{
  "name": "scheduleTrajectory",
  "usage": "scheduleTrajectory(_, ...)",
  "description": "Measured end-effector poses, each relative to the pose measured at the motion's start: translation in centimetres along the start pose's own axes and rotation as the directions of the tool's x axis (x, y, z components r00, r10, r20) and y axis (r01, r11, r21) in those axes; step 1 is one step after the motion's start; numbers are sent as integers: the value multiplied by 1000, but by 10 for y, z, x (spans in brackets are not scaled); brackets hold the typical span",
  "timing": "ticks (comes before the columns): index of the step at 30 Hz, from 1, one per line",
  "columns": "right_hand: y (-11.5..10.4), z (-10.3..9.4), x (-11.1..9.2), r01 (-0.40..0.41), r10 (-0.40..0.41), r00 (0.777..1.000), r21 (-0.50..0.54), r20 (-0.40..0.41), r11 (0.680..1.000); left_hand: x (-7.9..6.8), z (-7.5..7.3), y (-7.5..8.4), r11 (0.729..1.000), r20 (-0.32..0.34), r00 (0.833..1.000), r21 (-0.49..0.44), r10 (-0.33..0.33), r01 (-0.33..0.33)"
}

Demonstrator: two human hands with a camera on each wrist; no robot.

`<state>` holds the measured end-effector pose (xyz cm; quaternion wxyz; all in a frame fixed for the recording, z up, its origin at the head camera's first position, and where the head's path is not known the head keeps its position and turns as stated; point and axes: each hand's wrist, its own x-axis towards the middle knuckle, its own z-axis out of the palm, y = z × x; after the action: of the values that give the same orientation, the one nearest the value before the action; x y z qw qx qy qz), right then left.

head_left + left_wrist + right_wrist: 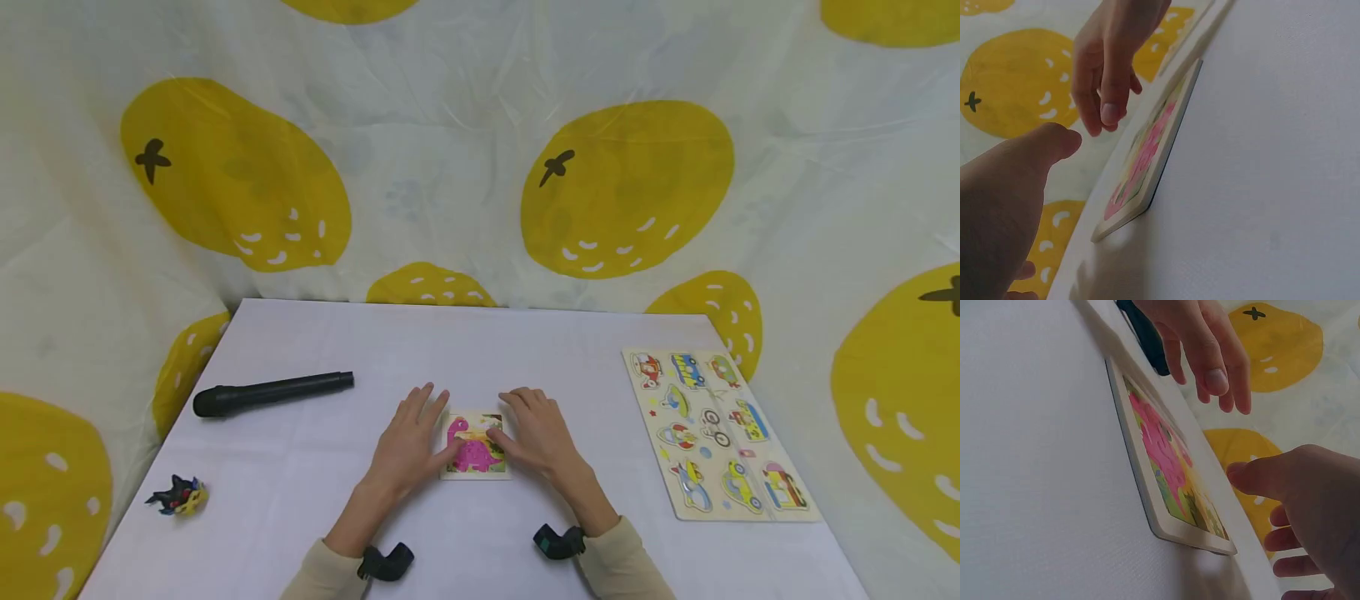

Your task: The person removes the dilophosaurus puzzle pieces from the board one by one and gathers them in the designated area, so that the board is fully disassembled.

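Observation:
A small square picture puzzle [476, 462] with a pink long-necked dinosaur in a pale frame lies flat on the white table. My left hand [408, 446] is over its left side, fingers loosely extended and thumb reaching across the picture. My right hand [542, 433] is over the right side in much the same way. In the left wrist view, a gap shows between the left thumb [1054, 144] and the puzzle [1147, 156]. The right wrist view likewise has the right thumb [1254, 478] apart from the puzzle's surface [1163, 456]. Neither hand holds anything.
A black microphone [273, 394] lies at the back left of the table. Nearer on that side is a small black and yellow toy figure [180, 496]. To the right rests a large wooden vehicle puzzle board [716, 437]. A fruit-patterned curtain [450, 167] hangs behind the table.

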<state>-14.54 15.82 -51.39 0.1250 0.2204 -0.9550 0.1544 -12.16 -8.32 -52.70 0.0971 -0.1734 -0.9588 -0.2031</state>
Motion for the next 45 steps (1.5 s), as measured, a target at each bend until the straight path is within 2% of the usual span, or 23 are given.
scheduleTrajectory(10, 1, 13, -10, 6, -8, 999, 43, 44, 999, -13, 10, 11, 998, -30, 999, -44, 37, -38)
scheduleTrajectory(18, 4, 16, -10, 18, -19, 1000, 73, 7, 997, -14, 20, 17, 995, -6, 996, -41, 88, -88)
scheduleTrajectory(24, 5, 17, -6, 8, -8, 1000, 87, 7, 996, -14, 23, 19, 991, -18, 992, -45, 125, -125)
scheduleTrajectory(30, 3, 15, -5, -57, 51, 997, 99, 59, 993, -14, 25, 24, 989, 23, 988, -14, 150, -149)
scheduleTrajectory(34, 3, 13, -5, -64, 58, 997, 96, 59, 993, -14, 27, 26, 984, 31, 984, 25, 175, -176)
scheduleTrajectory(39, 2, 13, -4, -67, 62, 996, 96, 58, 993, -14, 31, 29, 971, 11, 975, 92, 220, -220)
scheduleTrajectory(45, 0, 12, -3, -96, 86, 993, 141, 77, 985, -14, 34, 32, 964, -31, 966, 87, 255, -252)
